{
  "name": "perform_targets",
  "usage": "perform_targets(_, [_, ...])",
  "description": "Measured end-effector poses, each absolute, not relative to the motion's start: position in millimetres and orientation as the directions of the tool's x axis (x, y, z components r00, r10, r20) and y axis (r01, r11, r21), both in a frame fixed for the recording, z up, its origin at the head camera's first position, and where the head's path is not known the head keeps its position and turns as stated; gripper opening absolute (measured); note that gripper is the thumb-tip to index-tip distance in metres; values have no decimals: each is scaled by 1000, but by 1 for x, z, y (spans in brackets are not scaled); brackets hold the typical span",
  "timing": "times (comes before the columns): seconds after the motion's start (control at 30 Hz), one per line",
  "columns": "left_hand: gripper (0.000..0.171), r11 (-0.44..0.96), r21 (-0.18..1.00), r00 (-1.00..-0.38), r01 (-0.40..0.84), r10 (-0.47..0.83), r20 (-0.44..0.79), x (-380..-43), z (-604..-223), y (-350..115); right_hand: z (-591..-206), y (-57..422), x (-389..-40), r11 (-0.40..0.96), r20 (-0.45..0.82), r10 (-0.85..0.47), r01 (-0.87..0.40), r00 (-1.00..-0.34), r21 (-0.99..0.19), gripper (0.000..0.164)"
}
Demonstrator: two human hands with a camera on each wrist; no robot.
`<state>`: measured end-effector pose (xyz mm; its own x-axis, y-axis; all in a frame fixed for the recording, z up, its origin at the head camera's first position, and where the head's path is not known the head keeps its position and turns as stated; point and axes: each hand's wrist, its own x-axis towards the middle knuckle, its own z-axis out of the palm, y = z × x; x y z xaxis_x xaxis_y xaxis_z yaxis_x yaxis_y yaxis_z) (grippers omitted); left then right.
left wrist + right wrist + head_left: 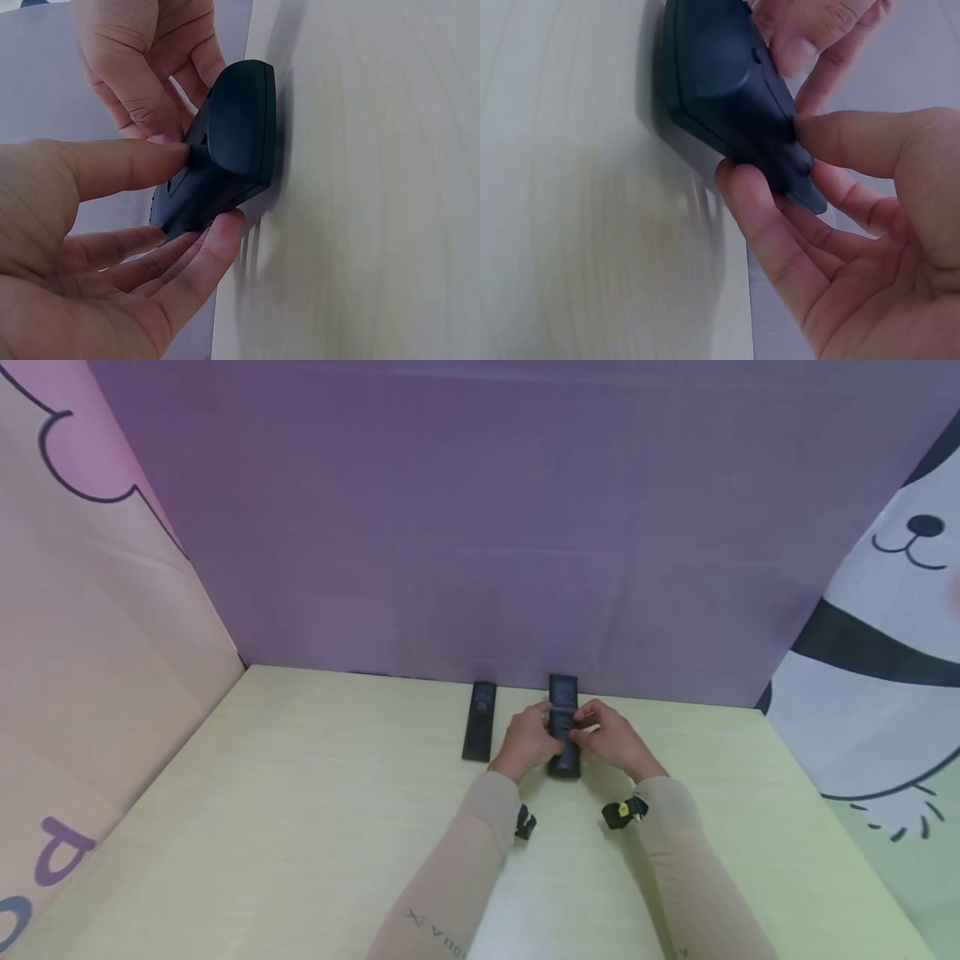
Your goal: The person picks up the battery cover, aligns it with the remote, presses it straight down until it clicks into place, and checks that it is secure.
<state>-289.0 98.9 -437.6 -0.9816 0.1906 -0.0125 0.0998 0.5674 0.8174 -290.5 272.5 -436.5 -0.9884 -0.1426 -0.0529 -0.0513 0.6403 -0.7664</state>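
A black remote control [564, 692] lies on the pale wooden table between both hands, its back side facing up. My left hand [527, 742] holds its left edge, with the thumb on the upper face and the other fingers along the side. From the right, my right hand [611, 740] grips the opposite edge in much the same way. The wrist views show the thick rounded near end of the remote [238, 124] close over the tabletop, with small gaps in its back near the thumbs. Fingers cover part of its middle.
Another black remote [478, 723], slimmer, lies to the left on the table [315, 810]. A purple cloth wall [465, 527] rises right behind the table's far edge. Printed panels stand at the left [97, 610] and right [877, 702].
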Motion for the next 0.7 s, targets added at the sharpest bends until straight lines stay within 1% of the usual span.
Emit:
perform_targets(0.17, [76, 589, 796, -972, 135, 235, -9, -289, -439, 99, -438, 273, -291, 675, -66, -155, -57, -986, -736, 35])
perform_targets(0.37, [78, 592, 794, -968, 139, 252, -18, -288, -440, 98, -437, 274, -290, 687, -56, -198, -98, -979, -720, 39])
perform_targets(0.7, [67, 621, 765, -965, 173, 261, 7, -288, -443, 99, -438, 274, -290, 680, -83, -245, -110, -966, -725, 47])
